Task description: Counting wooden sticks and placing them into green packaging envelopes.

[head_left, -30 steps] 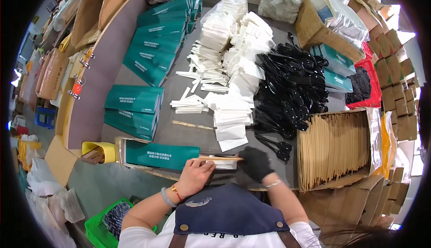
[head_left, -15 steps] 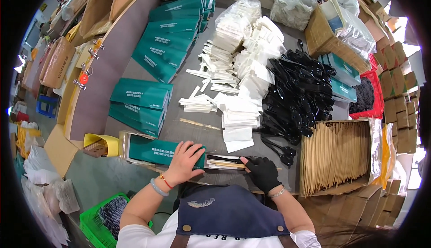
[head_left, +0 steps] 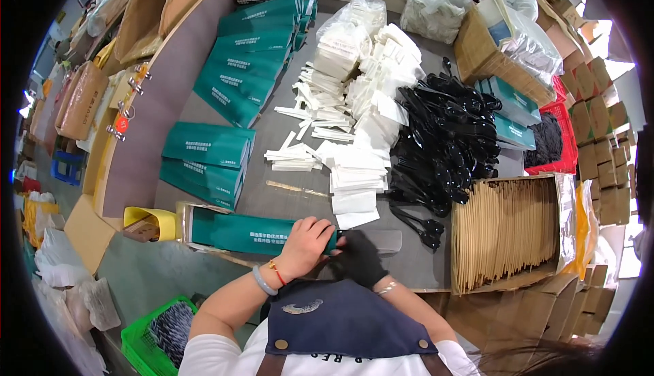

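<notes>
A long green paper sleeve [head_left: 228, 231] with white print lies along the table's near edge, in an open carton [head_left: 182, 223] at its left end. My left hand [head_left: 308, 245] is closed over the sleeve's right end, fingers wrapped across its top. At that same end is my right hand [head_left: 361, 257], in a black fingerless glove and blurred by motion. Its fingers are drawn together; what they hold is hidden. Beside the glove, a flat grey strip [head_left: 387, 241] shows on the table. White paper packets [head_left: 354, 185] and black plastic spoons [head_left: 446, 137] are heaped just beyond my hands.
More green sleeves [head_left: 204, 148] stand in fanned stacks at the left. A carton of wooden chopsticks [head_left: 507, 233] sits at the right, near a red basket [head_left: 562, 131]. The yellow container [head_left: 146, 223] flanks the sleeve carton. A green crate [head_left: 146, 328] rests below.
Both hands have come together at the sleeve's right end, the right moving left. The spoon, chopsticks and packet that lay at the opening are out of sight. The sleeve's end has shifted right.
</notes>
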The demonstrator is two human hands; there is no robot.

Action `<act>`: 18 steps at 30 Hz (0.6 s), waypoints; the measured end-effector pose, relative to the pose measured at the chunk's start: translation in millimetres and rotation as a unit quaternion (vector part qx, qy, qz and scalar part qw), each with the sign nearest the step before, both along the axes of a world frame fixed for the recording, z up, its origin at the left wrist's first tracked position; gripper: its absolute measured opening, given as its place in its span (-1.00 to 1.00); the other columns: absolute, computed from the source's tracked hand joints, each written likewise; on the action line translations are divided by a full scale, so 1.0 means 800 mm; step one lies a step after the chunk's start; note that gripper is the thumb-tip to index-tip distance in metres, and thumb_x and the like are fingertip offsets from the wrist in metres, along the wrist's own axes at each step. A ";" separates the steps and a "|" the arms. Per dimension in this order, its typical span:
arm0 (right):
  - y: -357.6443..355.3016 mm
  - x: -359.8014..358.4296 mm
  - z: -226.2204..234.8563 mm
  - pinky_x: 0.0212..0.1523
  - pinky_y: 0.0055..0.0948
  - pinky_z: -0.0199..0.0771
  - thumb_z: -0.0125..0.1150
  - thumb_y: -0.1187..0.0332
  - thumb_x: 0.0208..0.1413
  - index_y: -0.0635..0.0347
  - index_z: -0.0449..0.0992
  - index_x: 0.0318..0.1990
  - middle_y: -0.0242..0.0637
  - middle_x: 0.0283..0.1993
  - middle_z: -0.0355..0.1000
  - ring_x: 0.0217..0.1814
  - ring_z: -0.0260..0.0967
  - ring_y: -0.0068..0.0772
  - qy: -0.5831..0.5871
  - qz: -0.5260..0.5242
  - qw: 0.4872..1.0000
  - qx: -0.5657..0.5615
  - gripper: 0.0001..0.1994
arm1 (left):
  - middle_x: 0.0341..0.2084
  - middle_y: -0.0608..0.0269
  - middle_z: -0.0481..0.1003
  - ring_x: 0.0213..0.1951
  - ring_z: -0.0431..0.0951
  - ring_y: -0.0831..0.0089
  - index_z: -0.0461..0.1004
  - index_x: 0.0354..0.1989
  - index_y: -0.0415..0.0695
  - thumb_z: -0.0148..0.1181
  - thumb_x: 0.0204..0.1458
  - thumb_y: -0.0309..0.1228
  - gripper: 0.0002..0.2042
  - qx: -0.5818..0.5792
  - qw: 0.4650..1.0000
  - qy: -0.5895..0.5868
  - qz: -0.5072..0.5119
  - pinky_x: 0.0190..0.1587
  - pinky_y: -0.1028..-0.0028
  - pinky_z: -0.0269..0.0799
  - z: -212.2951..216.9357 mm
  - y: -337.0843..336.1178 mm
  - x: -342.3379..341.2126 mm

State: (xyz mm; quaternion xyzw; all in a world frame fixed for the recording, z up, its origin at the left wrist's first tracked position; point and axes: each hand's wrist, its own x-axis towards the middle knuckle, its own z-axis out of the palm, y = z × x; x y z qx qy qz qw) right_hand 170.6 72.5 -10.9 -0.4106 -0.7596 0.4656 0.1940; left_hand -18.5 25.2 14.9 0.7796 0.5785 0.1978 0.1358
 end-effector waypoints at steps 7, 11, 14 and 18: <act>0.026 0.024 0.041 -0.11 -0.14 0.29 0.47 0.01 -0.34 0.06 0.49 -0.15 -0.24 -0.16 0.43 -0.04 0.36 -0.14 -0.174 0.075 0.945 0.266 -0.45 | -0.28 0.17 0.37 -0.15 0.36 0.18 0.51 -0.30 0.02 0.22 -0.20 -0.44 -0.78 -0.103 0.984 0.079 -0.119 -0.14 0.29 0.29 0.027 0.023 -0.002; 0.038 0.042 0.065 -0.07 -0.14 0.26 0.53 0.02 -0.41 0.05 0.48 -0.11 -0.25 -0.17 0.41 -0.07 0.34 -0.12 -0.197 0.069 0.950 0.233 -0.38 | -0.28 0.19 0.39 -0.12 0.39 0.19 0.53 -0.37 0.02 0.26 -0.26 -0.41 -0.80 -0.112 0.972 0.134 -0.159 -0.19 0.25 0.36 0.076 0.044 -0.032; 0.047 0.069 0.076 -0.15 -0.14 0.29 0.51 0.06 -0.42 0.08 0.45 -0.17 -0.24 -0.19 0.41 -0.12 0.37 -0.11 -0.186 -0.001 0.951 0.245 -0.41 | -0.20 0.05 0.40 -0.09 0.40 0.05 0.47 -0.37 -0.07 0.28 -0.43 -0.49 -0.69 -0.051 0.988 0.093 -0.112 -0.14 0.17 0.41 0.084 0.064 -0.108; 0.046 0.071 0.076 -0.09 -0.14 0.28 0.52 0.05 -0.41 0.09 0.43 -0.13 -0.20 -0.13 0.39 -0.11 0.37 -0.09 -0.222 -0.034 0.951 0.211 -0.38 | 0.10 -0.03 0.30 0.14 0.26 -0.07 0.49 -0.16 -0.14 0.38 -0.33 -0.38 -0.56 0.014 0.982 0.099 0.157 0.14 0.05 0.23 0.052 0.030 -0.129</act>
